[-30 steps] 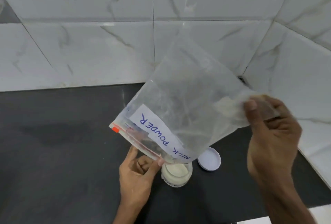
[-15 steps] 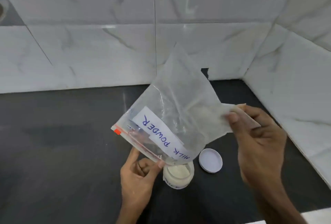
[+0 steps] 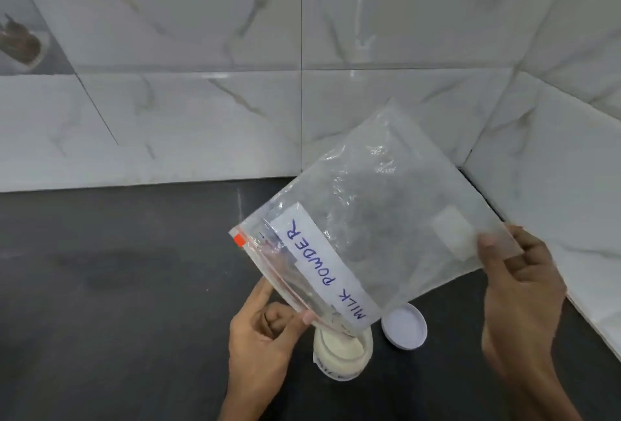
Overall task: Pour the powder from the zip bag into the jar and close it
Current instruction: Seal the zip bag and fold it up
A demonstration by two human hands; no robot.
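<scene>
The clear plastic zip bag has a thin red seal line, an orange-red end tab and a white paper label lettered in blue. The small round jar holds cream-white powder. Right of it lies a white round plastic lid. The stone countertop is dark grey, and the glossy wall tiles are white with grey-brown veins.

The zip bag is hanging tilted above the dark counter, its red-striped zip edge pointing down-left and its lower corner sitting directly over the open jar. The left hand is pinching the zip edge at that lower corner between thumb and forefinger. The right hand is pinching the opposite, raised corner of the bag. A white label on the bag is reading "MILK POWDER". The jar is standing on the counter and is holding pale powder. The white lid is lying on the counter just beside the jar, on its right. A marble-tiled wall is enclosing the counter at the back and on the right.
</scene>
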